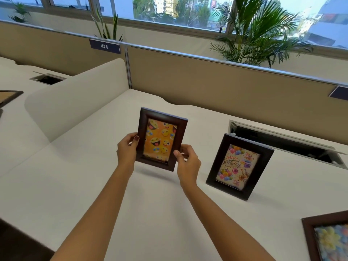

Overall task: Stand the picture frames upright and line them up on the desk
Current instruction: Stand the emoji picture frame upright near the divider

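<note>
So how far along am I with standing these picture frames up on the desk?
One looks done: the birthday frame stands upright on the desk. In hand: the emoji frame, gripped by your left hand and right hand, seems slightly above the surface, not yet set down. Left: the flower frame at the lower right appears to lie flat. Another frame lies on the neighbouring desk; whether it counts is unclear.

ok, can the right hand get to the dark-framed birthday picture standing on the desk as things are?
Probably not yet: the right hand is gripping the dark-framed emoji picture together with the left hand. The white desk between it and the dark-framed birthday picture looks bare.
</note>
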A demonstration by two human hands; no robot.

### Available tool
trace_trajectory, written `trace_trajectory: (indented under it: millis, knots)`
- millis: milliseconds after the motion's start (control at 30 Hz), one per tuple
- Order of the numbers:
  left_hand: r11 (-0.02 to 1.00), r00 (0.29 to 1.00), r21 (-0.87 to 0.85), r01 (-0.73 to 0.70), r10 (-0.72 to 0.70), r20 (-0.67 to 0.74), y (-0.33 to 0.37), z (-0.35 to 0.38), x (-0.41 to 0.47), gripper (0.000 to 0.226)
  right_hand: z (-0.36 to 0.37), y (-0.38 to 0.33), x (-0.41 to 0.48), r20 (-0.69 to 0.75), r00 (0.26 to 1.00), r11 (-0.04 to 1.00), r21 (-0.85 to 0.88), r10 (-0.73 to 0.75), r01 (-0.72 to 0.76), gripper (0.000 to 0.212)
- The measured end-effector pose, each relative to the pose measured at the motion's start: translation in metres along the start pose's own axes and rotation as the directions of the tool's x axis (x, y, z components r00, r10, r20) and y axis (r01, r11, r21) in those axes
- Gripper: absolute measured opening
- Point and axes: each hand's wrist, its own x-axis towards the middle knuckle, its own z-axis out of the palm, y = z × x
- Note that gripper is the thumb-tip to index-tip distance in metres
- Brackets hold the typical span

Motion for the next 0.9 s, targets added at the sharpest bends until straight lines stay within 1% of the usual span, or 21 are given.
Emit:
trace_trajectory:
  millis: [100,200,400,567,733,900]
  knots:
    - [1.0,0.999,0.015,-0.002,0.001,0.051,0.009,0.01,0.035,0.022,0.011,-0.006,0.024,-0.038,0.999,1.0,-0.006,-0.02,0.02,0.011]
    - [1.0,0.997,0.018,0.014,-0.015,0.071,0.014,0.025,0.07,0.023,0.022,-0.008,0.05,-0.051,0.998,1.0,-0.019,-0.021,0.02,0.01]
    - [0.999,0.998,0.021,0.046,-0.047,0.04,0.014,0.055,0.127,0.024,0.049,0.0,0.103,-0.085,0.996,0.998,-0.066,-0.01,0.005,0.013]
    - [0.998,0.997,0.044,0.044,-0.047,0.067,0.002,0.07,0.159,0.024,0.068,0.017,0.139,-0.132,0.988,0.994,-0.071,0.079,-0.089,0.015]
    - [0.994,1.0,0.111,0.021,-0.022,0.011,-0.013,0.078,0.179,0.027,0.083,0.03,0.158,-0.128,0.987,0.991,-0.076,0.097,-0.108,0.016]
    - [0.997,0.999,0.07,0.036,-0.037,0.016,-0.025,0.079,0.191,0.026,0.09,0.034,0.161,-0.123,0.986,0.99,-0.076,0.109,-0.118,0.014]
